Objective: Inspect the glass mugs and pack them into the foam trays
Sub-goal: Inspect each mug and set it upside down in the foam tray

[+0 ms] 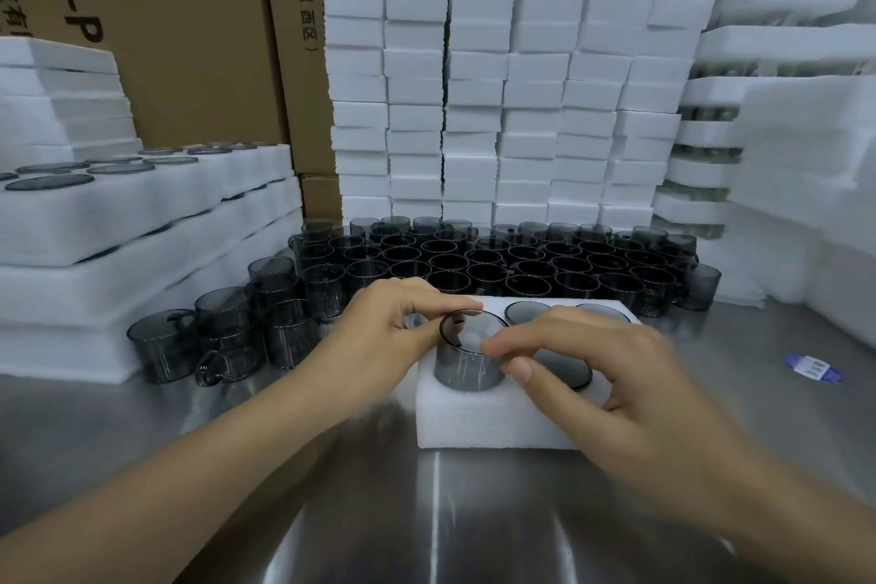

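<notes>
Head view: we see our left hand [393, 322] and right hand [592, 365] both pinching the rim of a smoky glass mug [467, 368], upright, half sunk in the foam tray [493, 427] near-left pocket, on the table [426, 512]

One wide-angle view sits on my head, facing forward and down. It looks close over both forearms to my left hand [388, 322] and right hand [616, 375] on the glass mug [467, 365], mid-frame; the foam stacks [479, 66] behind bow at the edges.
</notes>
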A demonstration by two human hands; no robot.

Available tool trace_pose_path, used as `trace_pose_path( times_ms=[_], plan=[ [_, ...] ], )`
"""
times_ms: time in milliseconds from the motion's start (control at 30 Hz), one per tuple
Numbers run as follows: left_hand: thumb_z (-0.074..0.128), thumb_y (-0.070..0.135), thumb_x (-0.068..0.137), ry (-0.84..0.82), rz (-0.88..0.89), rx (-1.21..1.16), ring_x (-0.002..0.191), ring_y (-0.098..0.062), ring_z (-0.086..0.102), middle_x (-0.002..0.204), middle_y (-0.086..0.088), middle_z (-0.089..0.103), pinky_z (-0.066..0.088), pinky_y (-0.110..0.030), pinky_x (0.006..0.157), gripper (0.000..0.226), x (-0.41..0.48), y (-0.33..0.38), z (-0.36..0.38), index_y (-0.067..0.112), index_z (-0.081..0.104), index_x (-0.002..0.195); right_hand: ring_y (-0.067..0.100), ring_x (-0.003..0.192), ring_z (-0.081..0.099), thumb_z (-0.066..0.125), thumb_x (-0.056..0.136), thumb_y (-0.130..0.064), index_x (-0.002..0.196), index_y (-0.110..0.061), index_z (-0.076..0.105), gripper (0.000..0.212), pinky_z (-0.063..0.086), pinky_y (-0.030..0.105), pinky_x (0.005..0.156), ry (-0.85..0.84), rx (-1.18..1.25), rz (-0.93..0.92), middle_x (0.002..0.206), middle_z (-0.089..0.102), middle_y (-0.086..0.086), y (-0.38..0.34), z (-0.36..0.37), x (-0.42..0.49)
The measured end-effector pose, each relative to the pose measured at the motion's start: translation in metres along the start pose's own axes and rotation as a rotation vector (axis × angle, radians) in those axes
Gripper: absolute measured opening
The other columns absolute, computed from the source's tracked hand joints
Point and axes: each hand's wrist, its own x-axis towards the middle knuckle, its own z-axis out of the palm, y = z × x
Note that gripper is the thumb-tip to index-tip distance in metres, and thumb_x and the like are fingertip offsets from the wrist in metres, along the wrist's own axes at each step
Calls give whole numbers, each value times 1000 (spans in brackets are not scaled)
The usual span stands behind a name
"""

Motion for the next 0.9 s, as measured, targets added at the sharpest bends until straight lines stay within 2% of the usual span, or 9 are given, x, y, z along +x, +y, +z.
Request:
trace_pose_path(
  times_ms=[133, 267, 367, 467, 533, 600, 700, 800, 900],
  plan=[
    [66, 3, 104, -102, -3, 31, 108, -3, 67, 111, 7, 75, 47, -13, 88, 35, 2, 3, -7, 26, 80, 126, 14, 104, 70, 65, 101, -31, 113, -39, 78, 19, 51, 28, 83, -1, -1, -8, 102, 73, -13, 0, 0, 0],
    [52, -1, 107, -104, -52, -37, 111, -2, 67, 113, 4, 75, 46, -12, 93, 43, 1, 7, -9, 25, 82, 122, 12, 109, 69, 66, 101, -32, 115, -39, 77, 19, 51, 25, 86, -9, -10, -19, 103, 74, -15, 0, 0, -1],
    [50, 17, 108, -99, -69, -74, 102, 1, 65, 105, 6, 73, 41, -8, 87, 37, 1, 8, -10, 28, 83, 119, 11, 106, 70, 66, 100, -32, 113, -39, 77, 19, 50, 24, 86, -3, -11, -24, 102, 73, -16, 0, 0, -1],
    [47, 50, 100, -119, -73, -98, 98, -2, 64, 96, 11, 69, 43, -18, 89, 43, 1, 10, -12, 35, 83, 118, 10, 104, 70, 67, 100, -30, 112, -37, 78, 18, 49, 20, 85, 11, -19, -32, 101, 73, -16, -1, 0, 0],
    [53, 60, 99, -130, -55, -70, 101, -11, 66, 94, 4, 66, 48, -31, 97, 43, 0, 9, -12, 35, 84, 114, 9, 106, 69, 67, 99, -30, 112, -37, 77, 18, 49, 20, 87, 3, -24, -33, 101, 73, -17, -1, 0, 0],
    [60, 56, 103, -123, -37, -21, 97, -17, 64, 91, -1, 62, 50, -40, 98, 33, 0, 9, -12, 36, 85, 112, 6, 112, 68, 66, 99, -32, 113, -39, 77, 18, 48, 21, 90, -8, -25, -25, 101, 73, -17, -2, -1, 0],
    [62, 38, 107, -106, 4, 102, 90, -7, 60, 83, 10, 61, 42, -21, 80, 23, 1, 7, -15, 40, 84, 111, 6, 116, 67, 65, 99, -33, 113, -40, 77, 19, 48, 22, 91, -13, -29, -14, 102, 73, -17, -3, 0, 0],
    [62, 36, 105, -83, 49, 209, 97, 0, 60, 87, 23, 66, 36, -7, 75, 23, -1, 8, -16, 39, 85, 103, 7, 107, 68, 67, 98, -30, 113, -40, 76, 20, 49, 22, 87, -4, -48, -9, 101, 72, -20, -4, 0, 1],
    [65, 34, 104, -68, 53, 214, 90, -6, 67, 95, 29, 72, 45, -15, 74, 19, -2, 8, -17, 45, 80, 105, 5, 103, 68, 66, 97, -33, 116, -42, 73, 22, 47, 21, 87, 1, -77, 0, 101, 71, -24, -4, 1, 0]
  ],
)
